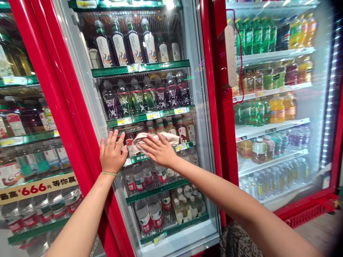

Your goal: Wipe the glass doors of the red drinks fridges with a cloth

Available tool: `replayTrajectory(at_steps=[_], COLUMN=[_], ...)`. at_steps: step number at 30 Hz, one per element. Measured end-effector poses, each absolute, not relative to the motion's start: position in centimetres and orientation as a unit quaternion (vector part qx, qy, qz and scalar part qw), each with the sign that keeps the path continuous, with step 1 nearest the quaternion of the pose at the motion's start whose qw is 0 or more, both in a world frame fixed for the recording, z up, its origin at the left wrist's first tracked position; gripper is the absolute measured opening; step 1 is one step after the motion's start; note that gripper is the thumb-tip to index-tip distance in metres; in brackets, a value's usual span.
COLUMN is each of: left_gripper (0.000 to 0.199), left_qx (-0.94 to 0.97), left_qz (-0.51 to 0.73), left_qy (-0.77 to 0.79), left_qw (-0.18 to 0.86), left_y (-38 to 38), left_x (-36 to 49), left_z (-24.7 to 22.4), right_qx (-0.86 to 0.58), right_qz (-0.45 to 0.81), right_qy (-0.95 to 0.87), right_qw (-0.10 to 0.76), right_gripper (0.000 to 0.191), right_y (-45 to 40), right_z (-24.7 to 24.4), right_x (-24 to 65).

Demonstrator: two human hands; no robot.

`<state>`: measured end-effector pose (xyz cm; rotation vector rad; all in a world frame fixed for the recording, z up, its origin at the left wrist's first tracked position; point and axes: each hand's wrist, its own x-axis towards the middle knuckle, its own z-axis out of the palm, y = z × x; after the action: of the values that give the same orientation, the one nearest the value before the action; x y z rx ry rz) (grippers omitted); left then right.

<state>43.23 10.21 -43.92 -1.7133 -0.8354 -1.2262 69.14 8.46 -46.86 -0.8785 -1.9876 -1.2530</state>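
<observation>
Pale cloth (139, 140) lies against the glass door (197, 96) under our right hand (158, 150), which is open flat over it. Our left hand (112, 152), open and empty, is beside the red frame (72, 89); toward the right edge, we see free glass.

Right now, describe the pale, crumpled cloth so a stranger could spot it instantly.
Find the tall, red-framed, glass-doored drinks fridge in the middle. Partway down its front, under the bare right hand, is the pale pinkish, crumpled cloth. Unlike the labelled, capped bottles behind it, it is soft, plain fabric.
</observation>
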Motion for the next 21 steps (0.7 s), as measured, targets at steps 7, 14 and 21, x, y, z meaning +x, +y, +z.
replayTrajectory(at_steps=[7,14,21], left_gripper=[0.065,0.065,0.059], left_qx=[-0.667,-0.661,-0.667], left_qz=[-0.500,-0.502,-0.479], left_qy=[-0.318,-0.317,-0.335], left_qw=[0.451,0.460,0.461], left_y=[10.3,10.3,10.2], left_x=[43.8,44.1,43.5], left_z=[-44.0,-44.1,-43.9], right_qx=[-0.595,-0.551,-0.314], right_qz=[-0.353,-0.391,-0.454], right_qy=[-0.553,-0.559,-0.734], right_qw=[0.464,0.482,0.395], right_gripper=[0.061,0.065,0.062], right_y=[9.5,10.6,10.4], right_z=[-44.2,-42.5,-43.1], right_x=[87.0,78.9,69.1])
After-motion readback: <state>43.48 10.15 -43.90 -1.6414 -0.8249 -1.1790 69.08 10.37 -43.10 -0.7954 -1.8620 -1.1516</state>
